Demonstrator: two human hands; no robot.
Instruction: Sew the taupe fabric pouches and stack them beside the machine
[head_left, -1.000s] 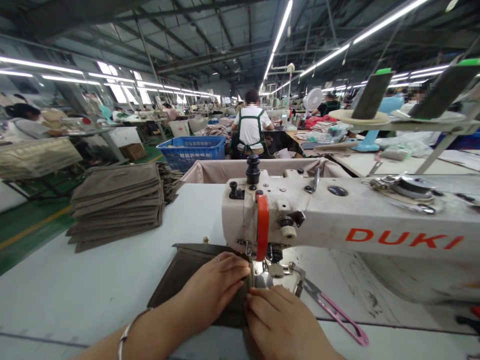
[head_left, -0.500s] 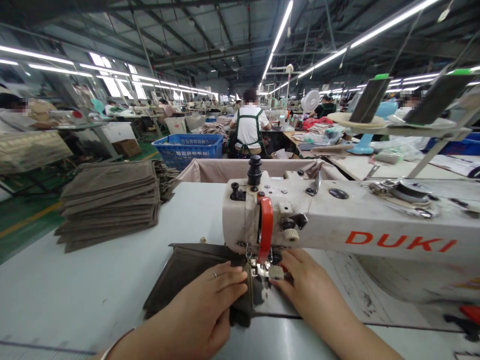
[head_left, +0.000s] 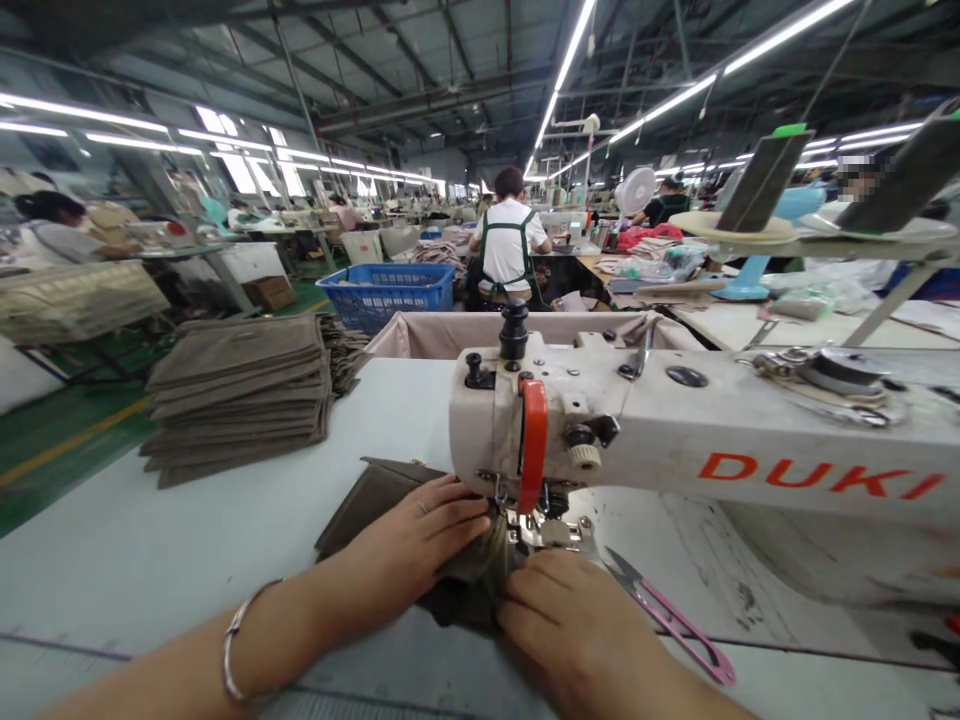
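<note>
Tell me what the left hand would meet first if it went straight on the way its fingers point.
Probably the metal presser foot beneath the sewing machine head, just right of the fingertips of the left hand. Depth is hard to judge here, so the orange cover might come first.

Green floor [head_left: 37, 493] beneath strip lights [head_left: 574, 46]

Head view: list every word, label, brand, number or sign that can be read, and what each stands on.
"DUKI": red letters on the side of the sewing machine.
Ruler-like marks on the table: too blurred to read any numbers.
No other text is legible.
</note>
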